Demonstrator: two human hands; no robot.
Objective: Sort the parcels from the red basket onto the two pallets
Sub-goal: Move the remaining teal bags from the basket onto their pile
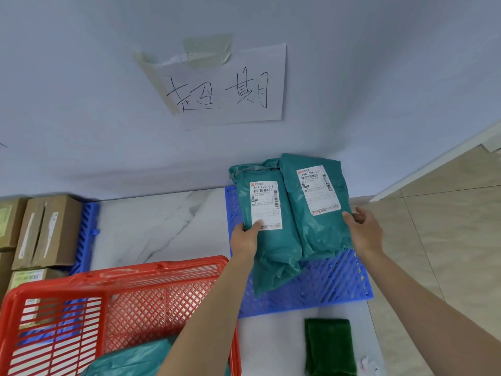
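Two teal parcel bags with white labels lie side by side on the right blue pallet [325, 283], leaning against the wall. My left hand [245, 238] grips the left teal parcel [268, 240] at its left edge, thumb on the label. My right hand [364, 230] holds the right edge of the right teal parcel [317, 221]. The red basket [116, 289] stands at the lower left with another teal bag [130, 359] inside it. The left blue pallet [86, 234] carries brown cardboard boxes [46, 232].
A handwritten paper sign [225, 88] is taped to the wall above the right pallet. A dark green cloth [329, 346] lies on the white floor below that pallet. Beige tiled floor [447, 226] runs along the right side.
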